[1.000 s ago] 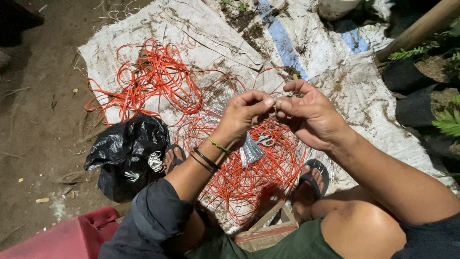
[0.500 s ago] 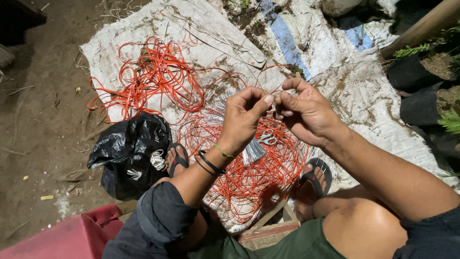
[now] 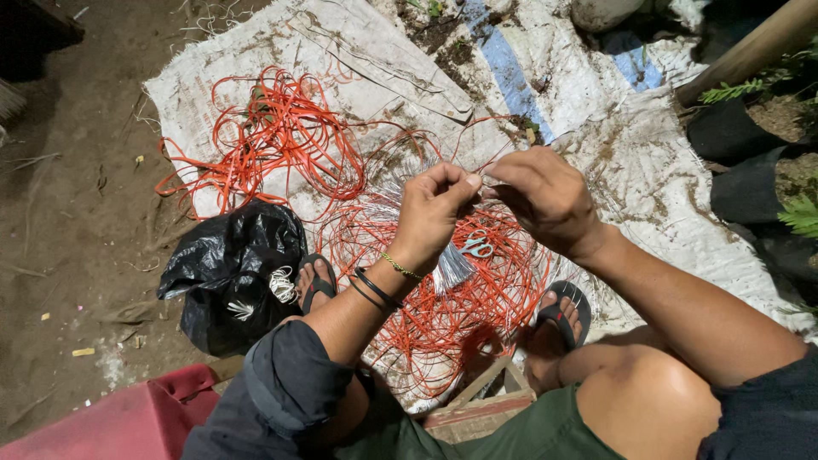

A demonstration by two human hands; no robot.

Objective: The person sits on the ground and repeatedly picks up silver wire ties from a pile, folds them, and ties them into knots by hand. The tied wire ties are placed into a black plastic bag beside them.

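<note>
My left hand and my right hand meet fingertip to fingertip above a tangle of orange strips. Both pinch the same very thin pale strand between thumb and fingers. Under the hands lies a round heap of orange plastic strips, with small blue-handled scissors on it. A bundle of thin silvery strands fans out below my left wrist. A second, looser heap of orange strips lies further left on the white woven sack.
A black plastic bag with white strands on it sits by my left foot. Both feet wear sandals. A red plastic piece is at the bottom left. Bare earth lies left; a wooden pole and dark plant bags stand right.
Both hands have stayed joined over the orange heap and shifted only slightly. The fingers keep working the thin strand.
</note>
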